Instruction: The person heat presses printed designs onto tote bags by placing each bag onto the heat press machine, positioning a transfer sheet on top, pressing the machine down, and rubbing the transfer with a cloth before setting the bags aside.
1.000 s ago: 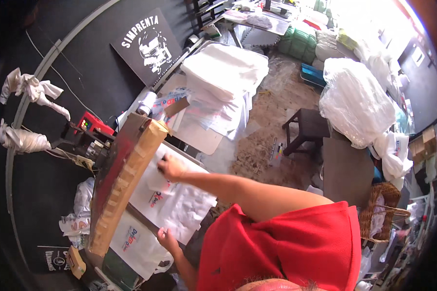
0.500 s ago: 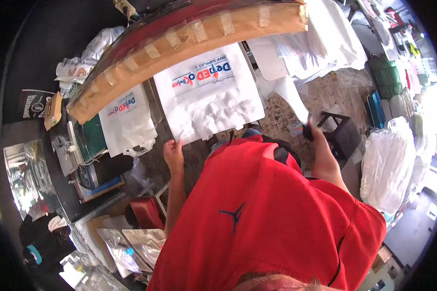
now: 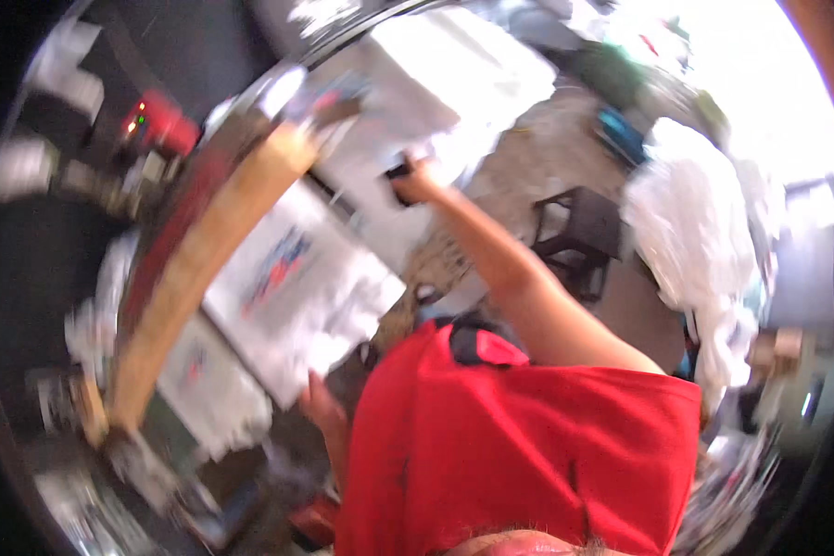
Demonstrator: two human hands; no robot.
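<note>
The whole picture is smeared by motion. A white bag (image 3: 343, 301) with a red and blue print lies flat on a board in front of me. By its near corner is my left hand (image 3: 322, 406), its fingers seeming stretched out with nothing visible in them. My right hand (image 3: 419, 182) reaches far forward, closed around a small dark object (image 3: 398, 176) whose kind I cannot make out. Just beyond that hand lies a pile of white sheets or bags (image 3: 408, 79). A second printed white bag (image 3: 218, 403) hangs at the left.
A long curved brown-taped edge (image 3: 190, 287) runs over the far side of the printed bags. At the right stand a black stool (image 3: 588, 222) and a big bundle in clear-white plastic (image 3: 690, 213). A red device (image 3: 162, 125) with small lights sits at the far left.
The view has swung to the right. My right arm has stretched forward, bringing the dark object to the pile of white sheets. My left hand seems to have come off the bag's corner.
</note>
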